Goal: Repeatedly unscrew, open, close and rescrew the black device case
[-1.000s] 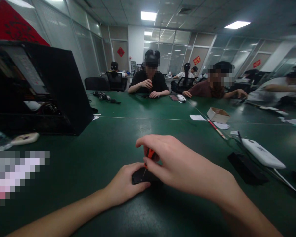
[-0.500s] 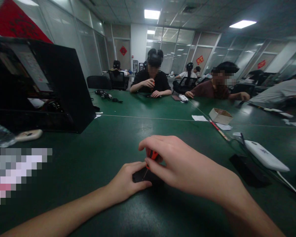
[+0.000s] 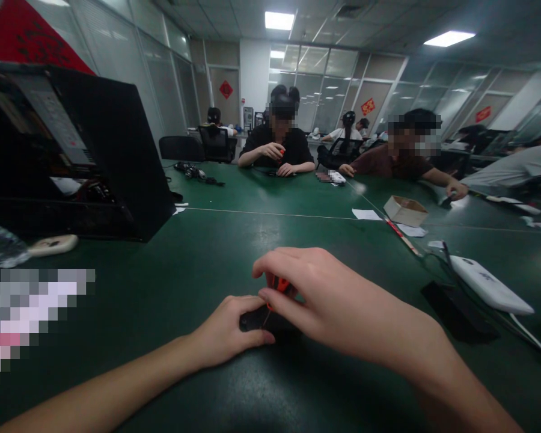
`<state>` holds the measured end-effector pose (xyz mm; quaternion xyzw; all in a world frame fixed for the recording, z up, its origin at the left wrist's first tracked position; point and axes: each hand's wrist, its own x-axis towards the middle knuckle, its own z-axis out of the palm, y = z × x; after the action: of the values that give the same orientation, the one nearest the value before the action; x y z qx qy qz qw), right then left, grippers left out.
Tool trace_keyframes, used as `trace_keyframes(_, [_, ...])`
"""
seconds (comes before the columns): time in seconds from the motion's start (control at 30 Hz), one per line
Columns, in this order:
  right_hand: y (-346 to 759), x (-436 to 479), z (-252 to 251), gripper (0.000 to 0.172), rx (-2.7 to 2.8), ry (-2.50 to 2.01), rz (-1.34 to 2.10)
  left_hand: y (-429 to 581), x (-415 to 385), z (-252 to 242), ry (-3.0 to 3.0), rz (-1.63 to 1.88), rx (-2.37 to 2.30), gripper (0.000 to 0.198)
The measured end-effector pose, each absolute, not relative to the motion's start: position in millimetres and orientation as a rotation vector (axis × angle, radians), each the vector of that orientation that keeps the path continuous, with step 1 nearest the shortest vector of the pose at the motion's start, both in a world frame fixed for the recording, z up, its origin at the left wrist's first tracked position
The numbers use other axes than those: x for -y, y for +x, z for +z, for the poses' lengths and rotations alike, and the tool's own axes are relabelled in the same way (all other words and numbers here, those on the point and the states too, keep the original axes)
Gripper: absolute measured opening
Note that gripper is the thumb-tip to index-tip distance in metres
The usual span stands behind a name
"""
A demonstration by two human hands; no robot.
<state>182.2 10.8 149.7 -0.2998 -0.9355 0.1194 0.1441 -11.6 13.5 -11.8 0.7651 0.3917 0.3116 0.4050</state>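
Observation:
A flat black object (image 3: 251, 322) lies on the green table, partly covered by both hands; its kind cannot be made out. Gripping its left end is my left hand (image 3: 232, 331), the thumb along the near side and the fingers on the far side. My right hand (image 3: 318, 294) is closed around the red and black handle of a screwdriver (image 3: 281, 284) above it. The thin shaft slants down to the black object's top; the tip itself is too small to see clearly.
To the left stands an open black computer case (image 3: 112, 162). On the right are a white power bank-like device (image 3: 489, 282) with a cable, a black block (image 3: 457, 313) and a small cardboard box (image 3: 404, 210). Co-workers sit across the table.
My hands keep their hold, with the right fingers shifting slightly on the screwdriver handle. At the right, a co-worker's hand has moved outward over the table.

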Motion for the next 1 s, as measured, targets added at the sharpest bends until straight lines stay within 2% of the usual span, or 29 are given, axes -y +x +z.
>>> trace_keyframes(0.13, [182,-13,149,0.013,2.688,-0.874,0.360,-18,-17,-12,1.995,0.773,-0.896,0.040])
trace_keyframes(0.43, [181,-16,148,0.013,2.698,-0.879,0.378,-32,-21,0,2.113,0.623,-0.763,0.049])
trace_keyframes(0.6, [184,-11,153,0.025,2.767,-0.832,0.438,-31,-22,-2,2.077,0.627,-0.776,0.050])
trace_keyframes(0.73, [184,-7,154,0.006,2.811,-0.928,0.331,-32,-22,-3,2.050,0.643,-0.784,0.046])
trace_keyframes(0.83, [182,-5,154,0.011,2.789,-0.912,0.327,-33,-21,-4,2.042,0.649,-0.791,0.046])
trace_keyframes(0.9, [182,-5,155,0.024,2.788,-0.856,0.365,-33,-21,-5,2.047,0.654,-0.798,0.048])
trace_keyframes(0.93, [181,-5,155,0.025,2.791,-0.857,0.369,-33,-21,-5,2.050,0.658,-0.804,0.047])
trace_keyframes(1.0, [182,-6,155,0.013,2.795,-0.918,0.323,-32,-20,-4,2.059,0.665,-0.806,0.044])
